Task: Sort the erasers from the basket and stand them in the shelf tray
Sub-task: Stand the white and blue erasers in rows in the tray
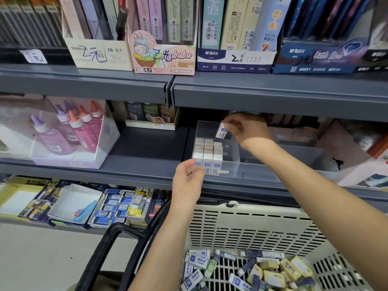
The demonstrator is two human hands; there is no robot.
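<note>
A small white eraser with a blue sleeve [222, 131] is being pinched, tilted, between the thumb and fingertips of the right hand [241, 129]. It is being held over the rear part of the clear plastic shelf tray [236, 164], apart from the erasers already placed there. Room above this hand is being limited by the front edge of the upper grey metal shelf [273, 95], which is lying just above the knuckles.

The tray is being carried by the middle grey shelf [147, 143], near its front edge. A block of standing white erasers [207, 150] is being kept in three columns against the tray's left wall, reaching the front wall. Open room is being left to the right of the block and behind it.

The left hand [189, 177] is being held at the tray's front left corner, fingers loosely curled, with nothing seen in its grip. Contact with the tray wall cannot be told.

The beige perforated plastic basket [252, 227] is being held below the shelf front, its black handle [105, 248] lying to the left. Loose white-and-blue and yellow erasers [268, 269] are lying mixed on its floor, partly cut off by the lower frame edge.

The tray's right section is being covered by the right forearm. A small white piece [223, 171] at the tray front cannot be identified.
</note>
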